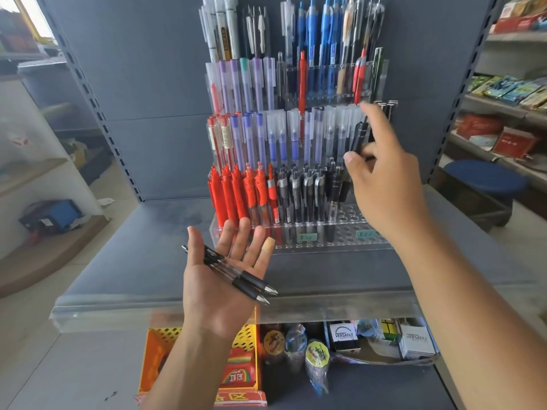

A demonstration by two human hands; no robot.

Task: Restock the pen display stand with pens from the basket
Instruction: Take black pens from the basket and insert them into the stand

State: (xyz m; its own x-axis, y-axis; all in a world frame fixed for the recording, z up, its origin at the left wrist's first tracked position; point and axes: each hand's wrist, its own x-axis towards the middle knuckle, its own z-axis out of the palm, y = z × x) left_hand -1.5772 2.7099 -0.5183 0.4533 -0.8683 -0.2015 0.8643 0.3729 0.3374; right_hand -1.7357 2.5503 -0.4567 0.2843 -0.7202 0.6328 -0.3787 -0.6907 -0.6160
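A clear tiered pen display stand (349,244) sits on the grey shelf, its rows filled with red, blue, purple and black pens. Several holes at the front row's right end (352,216) stand vacant. My left hand (225,279) lies palm up in front of the stand, fingers straight, with two black pens (236,275) resting across the palm. My right hand (381,176) is raised at the stand's right side and pinches one black pen (359,136) upright between thumb and fingers, above the black-pen row.
An orange perforated basket (251,335) stands on the lower shelf below my left arm, mostly hidden by it. Boxes and wrapped goods (343,338) sit beside it. The shelf's metal front edge (325,303) runs between the hands and the lower shelf. Stocked shelves flank the right.
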